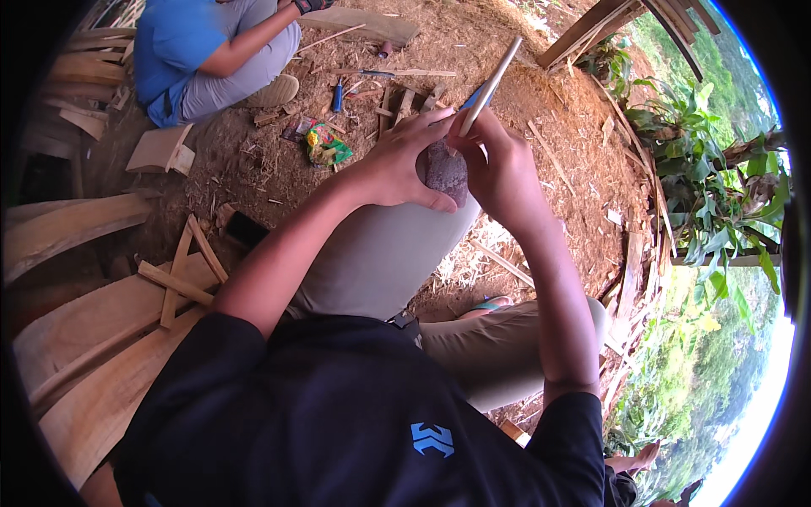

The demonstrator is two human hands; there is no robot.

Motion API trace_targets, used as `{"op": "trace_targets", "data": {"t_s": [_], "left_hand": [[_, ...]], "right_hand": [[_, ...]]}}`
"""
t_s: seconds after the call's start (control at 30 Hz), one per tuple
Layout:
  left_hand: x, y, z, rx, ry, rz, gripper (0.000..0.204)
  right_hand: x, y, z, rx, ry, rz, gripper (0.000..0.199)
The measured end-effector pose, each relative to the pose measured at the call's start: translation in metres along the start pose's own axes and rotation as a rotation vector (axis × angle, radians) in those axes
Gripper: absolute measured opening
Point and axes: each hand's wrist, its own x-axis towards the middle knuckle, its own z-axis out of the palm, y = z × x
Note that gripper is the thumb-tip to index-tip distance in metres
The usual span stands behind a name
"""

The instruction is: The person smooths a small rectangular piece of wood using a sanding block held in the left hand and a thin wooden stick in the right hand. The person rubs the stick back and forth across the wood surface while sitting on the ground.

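Observation:
My left hand (397,165) curves around a dark reddish-grey, rough-surfaced piece like a stone (446,176), on my raised knee. Its thumb lies along the near edge, and the fingers reach over the far side. Pinched in my right hand (504,173) is a thin pale wooden stick (497,80), slanting up and away to the right. Its lower end comes close to the rough piece; whether they touch is hidden by my fingers. Something blue (473,98) shows just behind the stick, too covered to name.
A person in a blue shirt (182,42) sits at the far left. Curved wooden boards (110,329) lie at my left with crossed sticks (182,279) on top. A colourful packet (325,144) and a blue-handled tool (338,95) rest on the shaving-covered ground. Plants (701,160) grow at right.

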Motion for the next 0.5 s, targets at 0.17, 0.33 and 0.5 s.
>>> {"op": "trace_targets", "data": {"t_s": [0.17, 0.33, 0.5], "left_hand": [[-0.0011, 0.0016, 0.0001, -0.007, -0.011, -0.025, 0.125], [-0.0003, 0.0028, -0.0003, 0.013, -0.010, -0.005, 0.124], [-0.0030, -0.0023, 0.0052, 0.006, 0.027, 0.029, 0.118]], "right_hand": [[0.0018, 0.0009, 0.0024, 0.006, 0.002, 0.020, 0.012], [0.0040, 0.0044, 0.0040, -0.037, 0.005, 0.045, 0.014], [0.0072, 0.0066, 0.0018, -0.031, 0.009, 0.059, 0.016]]}}
